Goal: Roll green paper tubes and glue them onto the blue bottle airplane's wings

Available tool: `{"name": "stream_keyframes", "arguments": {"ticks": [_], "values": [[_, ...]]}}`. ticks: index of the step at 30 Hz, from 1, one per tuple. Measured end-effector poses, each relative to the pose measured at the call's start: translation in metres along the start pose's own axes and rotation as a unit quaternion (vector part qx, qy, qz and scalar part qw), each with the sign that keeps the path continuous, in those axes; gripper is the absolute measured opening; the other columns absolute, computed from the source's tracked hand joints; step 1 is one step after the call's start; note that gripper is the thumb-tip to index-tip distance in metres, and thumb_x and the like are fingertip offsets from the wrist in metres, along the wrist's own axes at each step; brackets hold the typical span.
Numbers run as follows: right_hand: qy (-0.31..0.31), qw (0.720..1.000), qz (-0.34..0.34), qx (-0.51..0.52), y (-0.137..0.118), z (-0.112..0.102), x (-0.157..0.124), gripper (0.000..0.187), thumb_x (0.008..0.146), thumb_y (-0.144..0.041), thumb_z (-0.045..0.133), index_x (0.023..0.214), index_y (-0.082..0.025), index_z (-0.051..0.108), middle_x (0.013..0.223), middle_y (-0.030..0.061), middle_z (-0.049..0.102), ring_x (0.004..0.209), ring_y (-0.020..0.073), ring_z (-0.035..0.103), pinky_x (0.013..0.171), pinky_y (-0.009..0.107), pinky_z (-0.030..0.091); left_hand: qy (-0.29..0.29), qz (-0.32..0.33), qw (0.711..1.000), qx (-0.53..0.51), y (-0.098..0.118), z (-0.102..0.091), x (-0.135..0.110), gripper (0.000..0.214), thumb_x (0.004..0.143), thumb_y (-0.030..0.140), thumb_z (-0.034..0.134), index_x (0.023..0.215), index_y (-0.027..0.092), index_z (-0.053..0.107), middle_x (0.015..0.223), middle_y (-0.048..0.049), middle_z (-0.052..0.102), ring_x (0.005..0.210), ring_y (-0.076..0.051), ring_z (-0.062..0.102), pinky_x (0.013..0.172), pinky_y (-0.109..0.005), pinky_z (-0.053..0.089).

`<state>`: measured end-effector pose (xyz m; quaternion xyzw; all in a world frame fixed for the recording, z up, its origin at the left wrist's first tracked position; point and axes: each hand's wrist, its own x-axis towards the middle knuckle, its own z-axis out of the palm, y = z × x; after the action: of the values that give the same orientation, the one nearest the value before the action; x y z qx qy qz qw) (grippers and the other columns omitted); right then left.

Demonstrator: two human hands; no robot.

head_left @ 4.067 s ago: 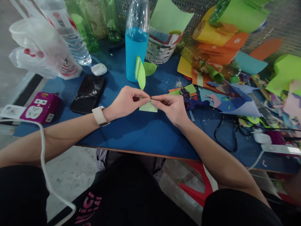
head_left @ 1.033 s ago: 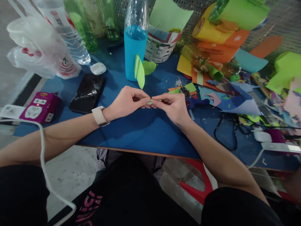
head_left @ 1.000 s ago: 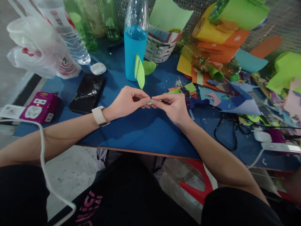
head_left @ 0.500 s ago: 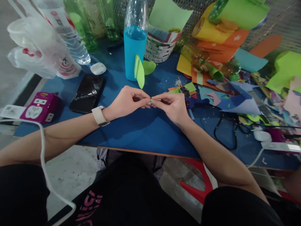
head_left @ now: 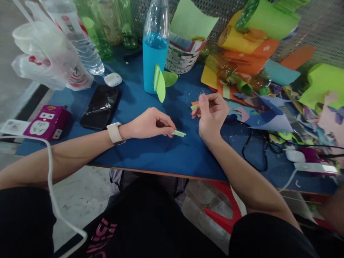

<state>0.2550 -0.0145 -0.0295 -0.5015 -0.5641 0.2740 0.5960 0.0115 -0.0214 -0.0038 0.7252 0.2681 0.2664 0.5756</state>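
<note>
My left hand [head_left: 157, 123] pinches a small folded strip of light green paper [head_left: 179, 133] between thumb and fingers, its free end pointing right over the blue table. To the right, my right hand [head_left: 214, 114] is raised apart from the strip, fingers loosely curled and thumb up; I see nothing held in it. Small orange and green paper pieces [head_left: 194, 106] lie just behind its fingers. The hand partly hides a dark blue tool [head_left: 233, 116]. Beyond my hands stands a bottle with a blue lower part [head_left: 153, 53], bearing green paper leaves [head_left: 161, 86].
A black phone [head_left: 100, 107], a white earbud case [head_left: 113, 79] and a purple power adapter [head_left: 44, 122] lie left. A woven basket [head_left: 182, 55] stands behind. Coloured paper scraps [head_left: 271, 111] and a black cable [head_left: 243, 152] spread across the right. The table's front edge [head_left: 150, 172] is near my body.
My right hand has let go of the green paper strip and moved right and up, its thumb now raised. My left hand keeps the strip, slightly lower.
</note>
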Motion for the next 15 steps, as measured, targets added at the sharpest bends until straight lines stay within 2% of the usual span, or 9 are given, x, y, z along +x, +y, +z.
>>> {"name": "stream_keyframes", "arguments": {"ticks": [2,4,7,9,11,13,15], "values": [[-0.034,0.999,0.006,0.003,-0.001,0.002,-0.002,0.06,0.088,-0.081,0.086,0.121,-0.033,0.073,0.098,0.0025,0.074,0.069,0.0182,0.07,0.059,0.035,0.061,-0.019,-0.003,1.0,-0.008,0.0,0.0,0.0,0.013,0.095,0.032,0.09,0.096,0.019,0.091,0.092,-0.0094,0.089,0.08,-0.02,0.087,0.079,-0.026,0.073],[-0.073,0.997,0.01,0.019,-0.003,0.004,-0.004,0.066,0.084,-0.077,0.093,0.131,-0.035,0.073,0.105,0.0026,0.076,0.073,0.0183,0.071,0.059,0.034,0.062,-0.035,-0.005,0.999,-0.014,-0.002,0.0,0.0,0.012,0.095,0.031,0.089,0.096,0.019,0.091,0.092,-0.009,0.089,0.081,-0.02,0.088,0.079,-0.024,0.072],[-0.13,0.991,0.015,0.042,-0.006,0.005,-0.007,0.052,0.089,-0.074,0.09,0.113,-0.03,0.08,0.091,0.0025,0.075,0.074,0.0181,0.07,0.059,0.032,0.061,-0.031,-0.002,0.999,-0.017,-0.004,0.0,0.0,0.011,0.095,0.03,0.089,0.096,0.019,0.091,0.092,-0.0085,0.089,0.081,-0.019,0.088,0.079,-0.023,0.071],[-0.172,0.984,0.021,0.048,-0.007,0.005,-0.009,0.05,0.092,-0.075,0.087,0.105,-0.026,0.082,0.088,0.0033,0.075,0.074,0.0177,0.07,0.059,0.032,0.06,-0.02,0.006,1.0,-0.014,-0.005,0.0,0.0,0.01,0.096,0.029,0.087,0.096,0.02,0.091,0.092,-0.0079,0.089,0.081,-0.019,0.087,0.079,-0.024,0.072],[-0.22,0.974,0.031,0.048,-0.007,0.005,-0.01,0.052,0.092,-0.076,0.086,0.105,-0.026,0.084,0.09,0.0042,0.078,0.075,0.0177,0.071,0.061,0.031,0.06,-0.005,0.011,1.0,-0.001,-0.006,0.001,0.0,0.01,0.098,0.029,0.085,0.096,0.02,0.091,0.091,-0.0074,0.089,0.08,-0.019,0.087,0.078,-0.025,0.072],[-0.262,0.963,0.037,0.053,-0.007,0.004,-0.011,0.051,0.091,-0.074,0.088,0.105,-0.025,0.085,0.091,0.0044,0.08,0.075,0.0176,0.073,0.063,0.031,0.061,0.041,0.017,0.999,0.015,-0.005,0.002,-0.001,0.013,0.099,0.029,0.084,0.095,0.02,0.091,0.092,-0.0077,0.089,0.081,-0.02,0.087,0.078,-0.026,0.072],[-0.279,0.957,0.042,0.07,-0.008,0.004,-0.011,0.047,0.091,-0.07,0.091,0.102,-0.024,0.085,0.088,0.0039,0.081,0.071,0.0169,0.073,0.064,0.032,0.062,0.116,0.022,0.993,0.023,-0.003,0.003,-0.001,0.015,0.1,0.031,0.083,0.096,0.019,0.091,0.094,-0.0085,0.089,0.085,-0.021,0.087,0.08,-0.027,0.072]]}}
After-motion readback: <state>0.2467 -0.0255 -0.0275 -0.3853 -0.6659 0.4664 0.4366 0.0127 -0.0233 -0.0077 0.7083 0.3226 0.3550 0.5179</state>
